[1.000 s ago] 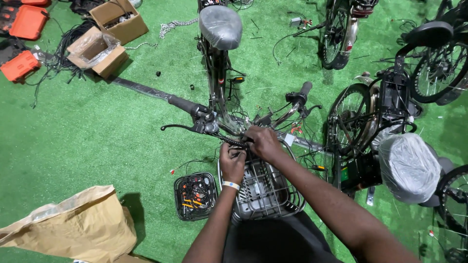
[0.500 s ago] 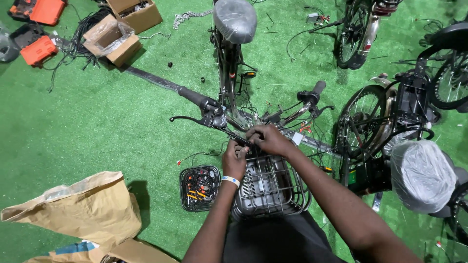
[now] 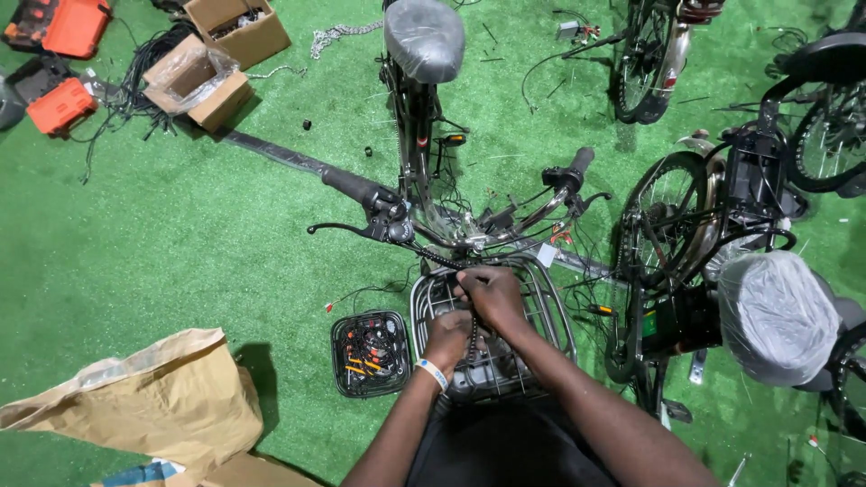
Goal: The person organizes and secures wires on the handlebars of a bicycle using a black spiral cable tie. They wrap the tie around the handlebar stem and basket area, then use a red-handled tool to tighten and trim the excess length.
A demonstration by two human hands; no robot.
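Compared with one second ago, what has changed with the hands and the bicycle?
Both hands came down from the handlebar area to the wire basket. The left hand sits lower over the basket and the right hand is just above it; both hold a dark cable between them. The bicycle, the small black tray of parts and the brown paper bag stayed as they were.
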